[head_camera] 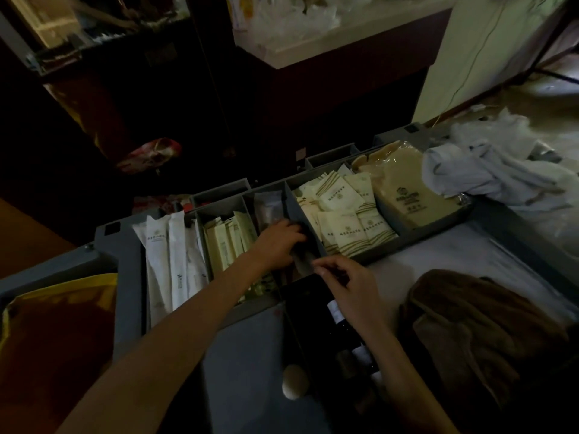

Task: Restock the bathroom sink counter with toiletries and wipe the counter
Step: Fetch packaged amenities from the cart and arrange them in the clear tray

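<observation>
A grey divided organiser tray (434,228) lies on the cart top. Its compartments hold long white sachets (175,261), pale green packets (224,245), square cream packets (340,211) and a large beige pack (407,189). My left hand (279,238) reaches into the dark middle compartment with fingers curled down; what they hold is hidden in shadow. My right hand (347,283) is just in front of it, thumb and forefinger pinching the near end of a slim grey packet (302,261). Under my right wrist, a black tray (300,305) carries dark bottles (336,313).
A brown folded towel (479,336) lies on the cart at the right, with crumpled white cloths (488,170) behind it. A yellow bag (56,324) hangs at the left. A small round white object (294,382) sits near the front. A white counter (329,39) stands beyond.
</observation>
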Tool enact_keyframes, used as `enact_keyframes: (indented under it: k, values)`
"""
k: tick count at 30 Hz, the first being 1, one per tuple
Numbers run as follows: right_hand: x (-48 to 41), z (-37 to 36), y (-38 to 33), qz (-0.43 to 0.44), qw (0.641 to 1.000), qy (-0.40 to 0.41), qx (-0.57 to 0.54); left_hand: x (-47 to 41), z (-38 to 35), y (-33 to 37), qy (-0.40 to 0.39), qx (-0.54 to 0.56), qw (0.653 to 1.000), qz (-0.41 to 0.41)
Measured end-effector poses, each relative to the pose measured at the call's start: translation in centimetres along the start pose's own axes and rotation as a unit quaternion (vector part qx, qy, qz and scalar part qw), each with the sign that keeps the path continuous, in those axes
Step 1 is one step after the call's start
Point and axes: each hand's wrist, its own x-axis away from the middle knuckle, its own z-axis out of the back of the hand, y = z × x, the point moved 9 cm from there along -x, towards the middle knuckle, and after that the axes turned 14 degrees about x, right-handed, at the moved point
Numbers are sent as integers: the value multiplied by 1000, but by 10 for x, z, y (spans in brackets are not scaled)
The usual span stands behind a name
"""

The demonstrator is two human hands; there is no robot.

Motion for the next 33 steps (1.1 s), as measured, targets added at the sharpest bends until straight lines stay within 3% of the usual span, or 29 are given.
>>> enact_keyframes:
  k: [11,16,17,19,20,26,29,33]
  values:
    - [2,12,4,-35,995,46,-76,27,33,10,185,49,979,-71]
    - [2,20,5,-45,987,78,-133,55,69,0,293,110,947,-76]
    - [2,22,4,-45,984,86,-150,66,80,-4,330,180,925,-56]
    - [0,24,-1,-41,978,92,-183,83,93,-20,375,399,837,12]
    - [-2,24,-5,-37,976,87,-196,94,99,-22,390,454,800,49]
    - [-17,3,-41,1,966,1,-257,145,61,-33,378,645,644,163]
    - [-16,-27,-51,-14,963,-73,-259,169,24,-31,377,685,589,205]
    - [-2,-60,-52,-47,954,-134,-264,189,-6,-27,379,692,567,238]
